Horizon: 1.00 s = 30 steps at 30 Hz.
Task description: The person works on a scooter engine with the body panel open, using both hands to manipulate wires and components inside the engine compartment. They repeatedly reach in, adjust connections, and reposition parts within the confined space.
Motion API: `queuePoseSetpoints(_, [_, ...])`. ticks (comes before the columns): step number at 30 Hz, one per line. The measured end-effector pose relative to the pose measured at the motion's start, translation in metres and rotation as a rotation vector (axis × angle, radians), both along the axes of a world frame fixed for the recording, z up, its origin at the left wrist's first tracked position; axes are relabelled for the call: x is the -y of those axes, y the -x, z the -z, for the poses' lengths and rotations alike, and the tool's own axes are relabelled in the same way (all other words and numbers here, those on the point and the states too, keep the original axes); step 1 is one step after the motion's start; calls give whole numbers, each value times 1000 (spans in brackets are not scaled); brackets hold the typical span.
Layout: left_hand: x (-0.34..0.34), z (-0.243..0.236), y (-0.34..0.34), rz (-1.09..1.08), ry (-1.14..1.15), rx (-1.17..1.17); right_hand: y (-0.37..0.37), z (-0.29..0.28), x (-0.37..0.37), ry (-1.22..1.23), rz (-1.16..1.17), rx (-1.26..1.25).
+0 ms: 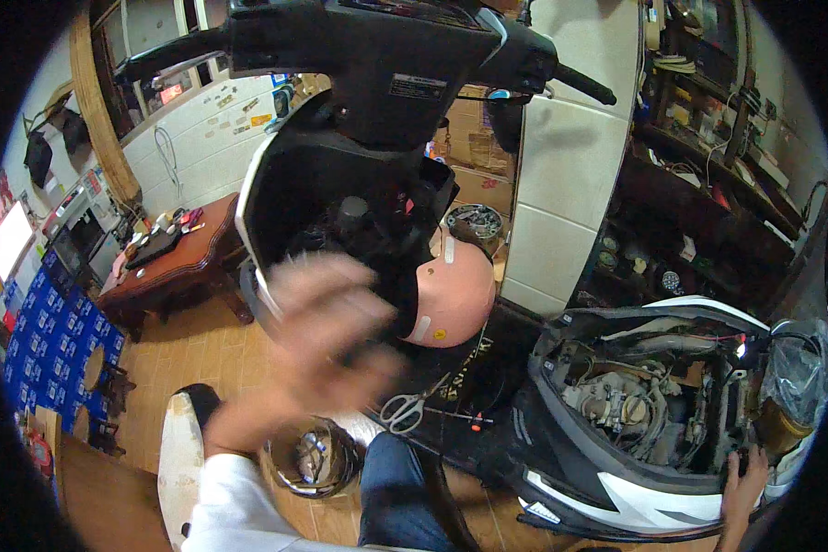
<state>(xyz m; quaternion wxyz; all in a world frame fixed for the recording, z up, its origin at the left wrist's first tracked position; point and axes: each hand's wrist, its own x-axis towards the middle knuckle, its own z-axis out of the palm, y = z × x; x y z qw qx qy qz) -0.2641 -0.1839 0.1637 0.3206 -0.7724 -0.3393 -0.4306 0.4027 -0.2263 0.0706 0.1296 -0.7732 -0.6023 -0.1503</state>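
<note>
My left hand (331, 322), smeared by motion, is in front of the scooter's black front panel (313, 170); its fingers and anything in them cannot be made out. My right hand (745, 483) lies at the rear edge of the scooter's opened body (658, 501), fingers stretched along the dark rim. Between the white and black side panels, the engine (630, 405) with its hoses and wires lies exposed. A pink helmet (460, 299) sits on the scooter's middle, right of my left hand. Scissors (405, 414) and a thin tool with a red-tipped end (477, 420) lie on the footboard.
A round tub of metal parts (313, 457) stands on the floor by my leg. Another container of small parts (474, 221) is behind the helmet. A clear plastic bag (794, 373) is at the scooter's rear. Cluttered shelves (699, 184) and a brown table (179, 258) stand around.
</note>
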Motion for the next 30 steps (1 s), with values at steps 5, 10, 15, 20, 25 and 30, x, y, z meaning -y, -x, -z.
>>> queuePoseSetpoints(5, [7,-212,145,-512,-232,94,61,-51,-41,-108,-292,77])
queuePoseSetpoints(10, [-64,-334,197,-644,-206,-183,209,-82,-154,-290,-916,173])
queuePoseSetpoints(15, [-265,-307,89,-236,-77,-100,358,-77,-262,-83,-998,-53])
queuePoseSetpoints(20, [-321,-306,51,-166,12,-90,469,-96,-355,-250,-904,-657])
queuePoseSetpoints(25, [-310,-282,83,-243,140,-75,567,-101,-435,-264,-902,-972])
queuePoseSetpoints(30, [-313,-259,99,-306,268,-45,604,-98,-453,-219,-911,-815])
